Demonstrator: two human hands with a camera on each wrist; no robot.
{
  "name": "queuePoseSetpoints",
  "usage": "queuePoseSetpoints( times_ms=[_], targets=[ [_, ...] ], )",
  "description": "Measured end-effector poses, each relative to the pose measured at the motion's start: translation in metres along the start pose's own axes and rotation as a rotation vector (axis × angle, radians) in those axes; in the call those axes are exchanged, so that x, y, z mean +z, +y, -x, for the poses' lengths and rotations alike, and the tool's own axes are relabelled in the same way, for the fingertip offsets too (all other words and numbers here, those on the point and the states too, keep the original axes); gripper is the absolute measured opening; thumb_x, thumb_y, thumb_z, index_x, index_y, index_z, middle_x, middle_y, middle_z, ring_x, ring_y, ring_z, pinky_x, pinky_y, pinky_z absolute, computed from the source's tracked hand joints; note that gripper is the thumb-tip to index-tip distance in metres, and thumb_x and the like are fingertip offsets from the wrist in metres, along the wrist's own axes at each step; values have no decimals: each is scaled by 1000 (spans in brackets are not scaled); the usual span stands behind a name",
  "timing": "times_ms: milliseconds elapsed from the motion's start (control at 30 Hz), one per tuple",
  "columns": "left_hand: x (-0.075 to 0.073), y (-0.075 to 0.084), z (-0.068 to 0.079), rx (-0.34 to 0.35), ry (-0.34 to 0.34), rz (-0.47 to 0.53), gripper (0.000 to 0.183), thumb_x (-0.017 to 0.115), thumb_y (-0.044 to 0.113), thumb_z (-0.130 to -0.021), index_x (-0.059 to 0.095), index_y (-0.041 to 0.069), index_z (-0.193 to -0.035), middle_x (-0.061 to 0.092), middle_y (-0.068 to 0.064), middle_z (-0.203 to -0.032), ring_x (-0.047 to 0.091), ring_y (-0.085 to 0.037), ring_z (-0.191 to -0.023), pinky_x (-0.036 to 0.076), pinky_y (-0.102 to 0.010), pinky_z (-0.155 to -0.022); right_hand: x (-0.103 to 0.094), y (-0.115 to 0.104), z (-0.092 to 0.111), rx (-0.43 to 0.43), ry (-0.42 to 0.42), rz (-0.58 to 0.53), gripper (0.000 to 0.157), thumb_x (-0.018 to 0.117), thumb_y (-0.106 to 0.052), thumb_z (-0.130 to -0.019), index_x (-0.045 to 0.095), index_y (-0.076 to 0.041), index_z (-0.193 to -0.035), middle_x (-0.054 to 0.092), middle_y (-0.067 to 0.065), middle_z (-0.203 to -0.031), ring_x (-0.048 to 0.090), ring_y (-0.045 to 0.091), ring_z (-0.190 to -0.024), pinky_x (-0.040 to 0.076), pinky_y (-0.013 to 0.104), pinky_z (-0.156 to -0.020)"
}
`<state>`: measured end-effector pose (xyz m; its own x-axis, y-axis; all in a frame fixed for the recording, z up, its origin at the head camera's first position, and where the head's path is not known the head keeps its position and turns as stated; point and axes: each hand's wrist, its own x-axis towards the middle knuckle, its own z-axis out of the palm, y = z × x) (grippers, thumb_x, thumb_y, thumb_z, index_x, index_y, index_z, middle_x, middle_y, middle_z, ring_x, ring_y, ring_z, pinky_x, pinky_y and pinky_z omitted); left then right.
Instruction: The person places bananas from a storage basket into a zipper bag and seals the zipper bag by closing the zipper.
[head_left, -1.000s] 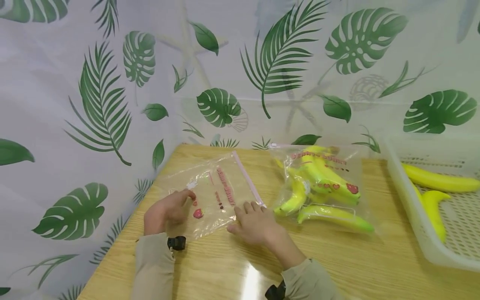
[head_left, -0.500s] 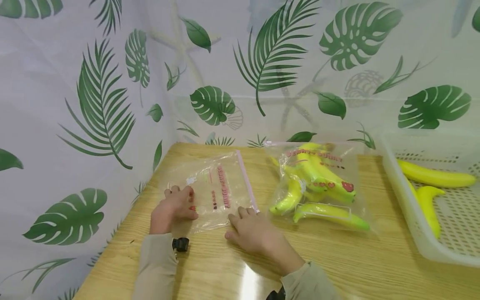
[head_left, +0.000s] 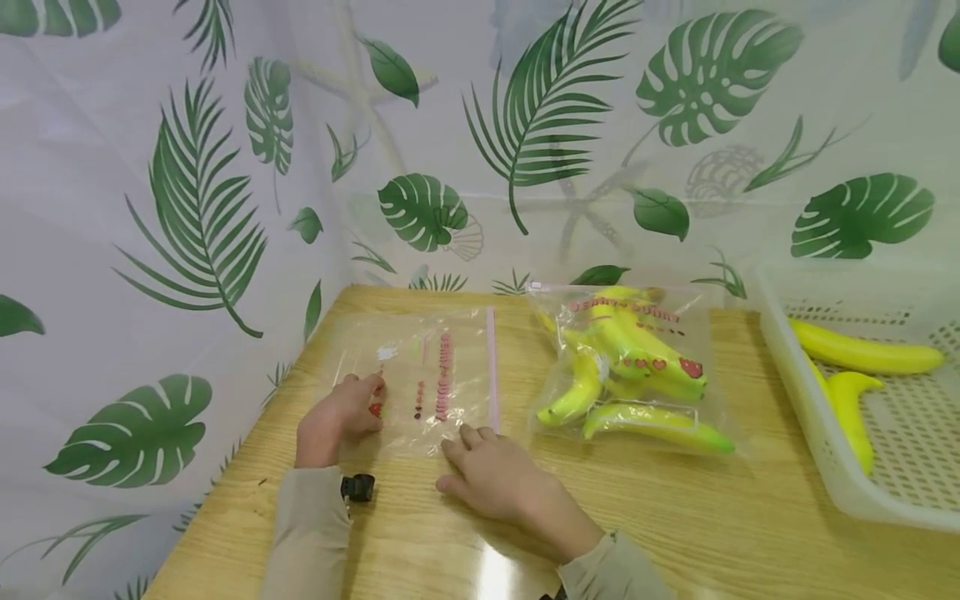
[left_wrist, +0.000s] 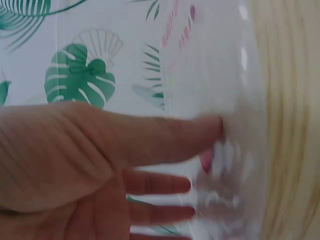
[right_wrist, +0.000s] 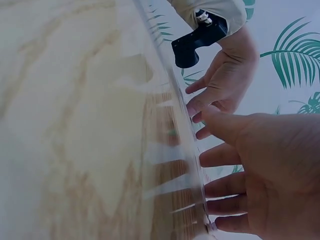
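Note:
A flat clear zip bag (head_left: 468,367) with pink lettering lies on the table, its pink zip edge to the right. My left hand (head_left: 341,417) rests on the bag's left part; in the left wrist view its thumb and fingers are extended against the plastic (left_wrist: 220,65). At the bag's lower right edge lies my right hand (head_left: 491,475), its fingertips touching the plastic. Those fingers appear straight in the right wrist view. To the right is a second zip bag (head_left: 558,342), filled with several yellow-green bananas (head_left: 652,350).
A white perforated plastic basket (head_left: 798,425) stands at the right, holding yellow bananas (head_left: 866,350). Leaf-patterned cloth (head_left: 315,150) hangs behind and to the left of the wooden table (head_left: 420,533).
The flat zip bag has turned, so its zip edge went from slanted to nearly upright in the head view. Both hands have shifted slightly with it and stay on it.

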<state>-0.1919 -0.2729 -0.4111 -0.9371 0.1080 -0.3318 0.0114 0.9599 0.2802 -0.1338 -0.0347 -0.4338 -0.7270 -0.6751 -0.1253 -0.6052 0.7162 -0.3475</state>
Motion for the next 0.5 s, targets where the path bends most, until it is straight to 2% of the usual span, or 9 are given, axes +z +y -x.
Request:
queuePoseSetpoints(
  times_ms=[133, 233, 367, 500],
  targets=[
    [2, 11, -1, -78, -6, -14, 57, 67, 18, -85, 51, 0, -136, 49, -31, -125, 49, -48, -110, 48, -59, -90, 1, 0, 0, -17, -18, -59, 60, 48, -47, -102, 48, -7, -146, 39, 23, -153, 36, 38, -142, 31, 49, -117],
    [4, 17, -5, -91, -14, -23, 63, 73, 31, -84, 50, -2, -132, 49, -32, -124, 49, -50, -111, 47, -62, -92, 2, 2, -2, -43, -10, -102, 58, 48, -46, -102, 50, -6, -145, 40, 23, -152, 37, 36, -142, 32, 47, -116],
    [6, 14, -9, -72, 1, -33, 65, 78, 27, -82, 50, -2, -134, 50, -31, -124, 50, -48, -112, 46, -60, -95, 3, 7, -3, -69, 10, -169, 54, 51, -41, -102, 52, -5, -143, 44, 21, -150, 40, 33, -140, 36, 45, -114],
    [6, 9, -7, -50, 14, 7, 60, 73, 14, -83, 52, 2, -138, 49, -30, -131, 48, -48, -120, 44, -60, -98, 2, 13, -3, -72, 15, -199, 51, 52, -38, -103, 54, -4, -141, 45, 21, -149, 40, 34, -140, 37, 45, -114]
  ],
)
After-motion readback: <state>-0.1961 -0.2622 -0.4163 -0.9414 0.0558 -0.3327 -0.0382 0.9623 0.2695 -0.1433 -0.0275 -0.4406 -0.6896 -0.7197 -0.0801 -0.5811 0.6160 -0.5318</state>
